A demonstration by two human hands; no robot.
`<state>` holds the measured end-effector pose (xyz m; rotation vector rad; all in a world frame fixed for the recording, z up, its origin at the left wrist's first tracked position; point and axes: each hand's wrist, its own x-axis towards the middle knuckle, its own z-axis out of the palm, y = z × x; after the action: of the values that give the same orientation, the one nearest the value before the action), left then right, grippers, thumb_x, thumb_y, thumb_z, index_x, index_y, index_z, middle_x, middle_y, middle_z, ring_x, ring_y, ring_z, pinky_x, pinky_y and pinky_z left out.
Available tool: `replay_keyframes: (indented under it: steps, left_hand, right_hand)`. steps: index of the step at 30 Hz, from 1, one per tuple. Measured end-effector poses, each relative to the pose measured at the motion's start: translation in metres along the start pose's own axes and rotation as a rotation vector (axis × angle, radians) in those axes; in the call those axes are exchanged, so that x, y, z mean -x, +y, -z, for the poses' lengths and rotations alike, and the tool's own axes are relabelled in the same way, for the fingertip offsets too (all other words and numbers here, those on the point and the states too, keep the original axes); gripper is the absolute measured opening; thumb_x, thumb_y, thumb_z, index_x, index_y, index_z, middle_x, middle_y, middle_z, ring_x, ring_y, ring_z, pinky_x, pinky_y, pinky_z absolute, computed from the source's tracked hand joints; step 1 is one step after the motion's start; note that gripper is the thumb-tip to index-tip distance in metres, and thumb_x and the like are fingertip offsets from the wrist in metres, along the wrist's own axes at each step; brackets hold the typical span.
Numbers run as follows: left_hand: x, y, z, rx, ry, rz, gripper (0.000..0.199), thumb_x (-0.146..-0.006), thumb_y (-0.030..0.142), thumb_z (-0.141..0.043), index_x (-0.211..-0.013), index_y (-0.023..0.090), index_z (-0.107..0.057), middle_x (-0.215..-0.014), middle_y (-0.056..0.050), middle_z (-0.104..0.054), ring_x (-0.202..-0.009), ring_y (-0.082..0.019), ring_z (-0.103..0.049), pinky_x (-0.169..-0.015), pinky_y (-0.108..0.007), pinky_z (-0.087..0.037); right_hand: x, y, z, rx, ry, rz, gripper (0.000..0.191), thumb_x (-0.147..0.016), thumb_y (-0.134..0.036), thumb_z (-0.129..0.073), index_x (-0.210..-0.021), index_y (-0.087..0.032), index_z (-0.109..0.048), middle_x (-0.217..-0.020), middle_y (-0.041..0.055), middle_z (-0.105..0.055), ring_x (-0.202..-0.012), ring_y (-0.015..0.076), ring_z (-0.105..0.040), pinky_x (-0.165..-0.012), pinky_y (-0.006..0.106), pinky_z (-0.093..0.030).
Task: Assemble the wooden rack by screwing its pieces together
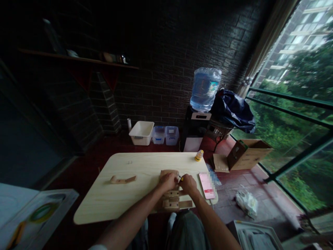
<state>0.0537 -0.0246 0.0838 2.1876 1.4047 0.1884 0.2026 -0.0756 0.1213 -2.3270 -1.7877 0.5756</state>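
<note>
A small wooden assembly [172, 199] of blocks and flat pieces lies near the front right of a pale wooden table [125, 201]. My left hand [168, 181] rests on its top part, fingers curled over the wood. My right hand [187, 183] is beside it, closed on a small yellow-handled tool [180, 179] whose tip meets the wood between the two hands. A separate curved wooden piece [122, 179] lies alone on the table to the left.
A pink phone [206, 185] lies at the table's right edge, a small yellow bottle [199, 155] at the far corner. Beyond stand a water dispenser [200, 118], white and clear bins [153, 133], and an open cardboard box [246, 154]. A white bag [247, 203] lies on the floor.
</note>
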Motion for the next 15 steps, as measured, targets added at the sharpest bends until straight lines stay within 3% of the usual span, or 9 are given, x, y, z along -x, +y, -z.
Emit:
replay_keyframes:
  steps: [8,15]
  left_hand:
    - [-0.009,-0.014,-0.005,0.140,-0.061,0.027,0.035,-0.068,0.023,-0.080,-0.103,0.023,-0.080,-0.105,-0.005,-0.079,-0.099,-0.023,-0.072,-0.084,-0.029,-0.055]
    - [-0.015,-0.017,-0.012,0.240,-0.083,0.032,0.039,-0.066,0.022,-0.082,-0.104,0.016,-0.077,-0.104,-0.008,-0.079,-0.096,-0.023,-0.073,-0.085,-0.032,-0.057]
  right_hand:
    - [-0.005,-0.005,-0.006,0.020,-0.003,-0.004,0.026,-0.085,-0.029,-0.069,-0.107,-0.015,-0.075,-0.110,0.0192,-0.077,-0.100,0.0293,-0.074,-0.074,0.030,-0.051]
    - [-0.012,-0.010,-0.011,0.059,-0.029,0.038,0.027,-0.088,-0.023,-0.064,-0.111,-0.012,-0.074,-0.112,0.0221,-0.075,-0.100,0.0295,-0.074,-0.074,0.031,-0.051]
